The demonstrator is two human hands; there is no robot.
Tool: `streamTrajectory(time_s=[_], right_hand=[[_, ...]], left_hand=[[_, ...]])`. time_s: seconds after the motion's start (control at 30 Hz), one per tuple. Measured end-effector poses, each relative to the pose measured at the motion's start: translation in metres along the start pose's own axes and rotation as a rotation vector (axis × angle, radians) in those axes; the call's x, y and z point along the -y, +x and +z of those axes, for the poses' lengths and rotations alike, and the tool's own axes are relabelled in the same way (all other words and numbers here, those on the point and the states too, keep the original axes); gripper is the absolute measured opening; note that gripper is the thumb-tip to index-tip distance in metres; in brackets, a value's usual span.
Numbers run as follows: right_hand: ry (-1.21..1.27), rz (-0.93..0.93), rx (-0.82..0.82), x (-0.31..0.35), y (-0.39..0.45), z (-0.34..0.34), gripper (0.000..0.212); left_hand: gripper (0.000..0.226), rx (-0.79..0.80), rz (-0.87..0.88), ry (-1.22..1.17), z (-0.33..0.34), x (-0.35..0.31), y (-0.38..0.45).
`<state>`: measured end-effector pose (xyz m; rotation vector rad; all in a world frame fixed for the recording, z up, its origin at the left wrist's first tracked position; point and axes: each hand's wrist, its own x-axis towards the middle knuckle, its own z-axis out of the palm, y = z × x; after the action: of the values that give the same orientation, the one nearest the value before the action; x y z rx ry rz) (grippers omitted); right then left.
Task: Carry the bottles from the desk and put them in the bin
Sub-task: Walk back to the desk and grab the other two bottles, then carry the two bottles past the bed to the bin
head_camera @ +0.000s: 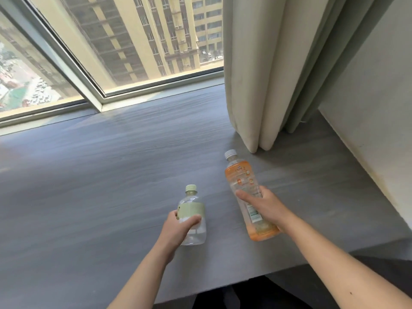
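Observation:
Two plastic bottles stand on the grey desk. The short clear bottle with a pale green label and cap is near the middle front, and my left hand is wrapped around its lower body. The taller bottle with an orange label and white cap stands to its right, leaning slightly. My right hand grips it around the middle, thumb across the front. No bin is in view.
A cream curtain hangs down onto the desk just behind the orange bottle. A white wall borders the desk on the right. A large window runs along the back. The desk's front edge lies close under my forearms.

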<state>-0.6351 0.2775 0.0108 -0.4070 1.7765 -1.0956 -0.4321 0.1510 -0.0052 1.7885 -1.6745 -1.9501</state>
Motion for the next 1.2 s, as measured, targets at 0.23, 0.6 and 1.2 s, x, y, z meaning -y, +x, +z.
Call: streamTrajectory(time_s=[0.23,0.6,1.2], right_hand=[[0.041,0.038,-0.131,-0.042,-0.084,0.012,0.003],[0.104,0.19,-0.394,-0.134,-0.222,0.039,0.054],[0.158,0.511,-0.693,-0.351,-0.403,0.008,0.058]], left_hand=[[0.032,0.239,0.142,0.147,-0.02,0.038,-0.032],[0.058,0.477,0.308,0.489,-0.008,0.076,-0.086],[0.085,0.452,0.496,1.113,0.094,0.176,-0.139]])
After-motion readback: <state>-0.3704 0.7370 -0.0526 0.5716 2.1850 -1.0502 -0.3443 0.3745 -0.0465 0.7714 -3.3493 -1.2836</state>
